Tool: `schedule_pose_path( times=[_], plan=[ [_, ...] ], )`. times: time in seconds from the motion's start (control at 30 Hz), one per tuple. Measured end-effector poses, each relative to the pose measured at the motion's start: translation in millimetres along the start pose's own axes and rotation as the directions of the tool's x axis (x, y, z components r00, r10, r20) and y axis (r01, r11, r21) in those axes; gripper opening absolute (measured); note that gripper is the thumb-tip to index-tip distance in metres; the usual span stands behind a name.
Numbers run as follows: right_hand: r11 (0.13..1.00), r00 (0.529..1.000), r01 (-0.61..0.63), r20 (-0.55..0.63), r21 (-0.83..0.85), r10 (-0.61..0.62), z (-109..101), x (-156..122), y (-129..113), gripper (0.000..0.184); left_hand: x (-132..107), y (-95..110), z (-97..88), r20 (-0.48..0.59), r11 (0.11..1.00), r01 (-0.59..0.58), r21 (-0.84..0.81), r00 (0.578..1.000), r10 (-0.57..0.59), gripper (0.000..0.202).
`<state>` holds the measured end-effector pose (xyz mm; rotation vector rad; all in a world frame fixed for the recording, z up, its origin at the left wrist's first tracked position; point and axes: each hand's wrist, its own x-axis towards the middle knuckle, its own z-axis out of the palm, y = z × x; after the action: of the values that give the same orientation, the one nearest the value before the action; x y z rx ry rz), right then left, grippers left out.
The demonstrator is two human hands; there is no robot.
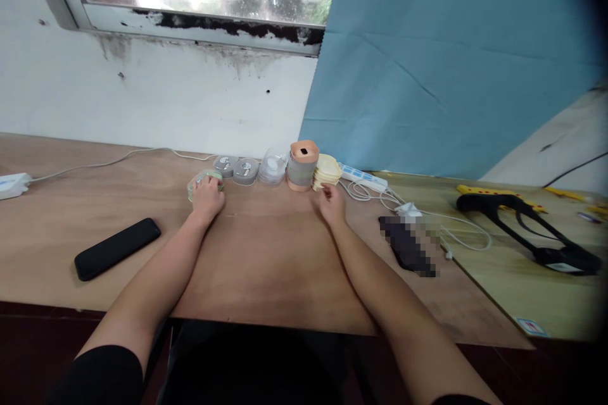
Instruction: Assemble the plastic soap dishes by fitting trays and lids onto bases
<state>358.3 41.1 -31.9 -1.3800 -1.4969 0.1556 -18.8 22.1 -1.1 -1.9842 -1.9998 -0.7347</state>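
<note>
My left hand (208,195) lies on top of a pale green round case (199,181) at the far side of the wooden table (266,266), fingers curled over it. My right hand (331,200) reaches the stack of cream-coloured round pads (327,169) and touches its lower edge with the fingertips. Between the two hands stand two grey round-cornered cases (236,169), a clear plastic case (272,168) and an upright peach and grey cylinder (301,165).
A black phone (116,248) lies at the left. A white power strip (363,178) with white cables (456,228), a dark blurred object (409,245) and a black curved tool (527,228) lie at the right. A white adapter (12,185) sits at the far left edge.
</note>
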Motion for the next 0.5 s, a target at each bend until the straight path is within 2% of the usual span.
schedule_pose_path(
  times=[0.1, 0.2, 0.27, 0.37, 0.5],
  plan=[
    [0.992, 0.961, -0.099, -0.266, -0.074, 0.076, -10.4, 17.0, 23.8, 0.042, 0.2, 2.4, 2.8, -0.026, 0.999, 0.031, 0.021, 0.999, -0.030, 0.032],
    [0.977, 0.917, -0.049, -0.398, -0.206, -0.038, -17.3, 25.5, 36.1, 0.040, 0.1, 3.5, 6.1, -0.034, 0.999, 0.036, 0.014, 0.999, -0.035, 0.034],
    [0.957, 0.916, 0.019, -0.380, -0.289, -0.133, -17.4, 27.1, 36.6, 0.043, 0.3, 3.2, 7.9, -0.035, 0.999, 0.033, 0.000, 0.999, -0.033, 0.034],
    [0.919, 0.932, 0.112, -0.281, -0.379, -0.230, -12.4, 28.0, 31.7, 0.046, 1.2, 1.9, 10.1, -0.033, 1.000, 0.024, 0.000, 0.999, -0.024, 0.033],
    [0.885, 0.945, 0.139, -0.207, -0.444, -0.252, -5.6, 30.8, 28.7, 0.046, 1.6, 0.4, 12.0, -0.038, 0.999, 0.014, 0.032, 0.999, -0.012, 0.032]
  ],
)
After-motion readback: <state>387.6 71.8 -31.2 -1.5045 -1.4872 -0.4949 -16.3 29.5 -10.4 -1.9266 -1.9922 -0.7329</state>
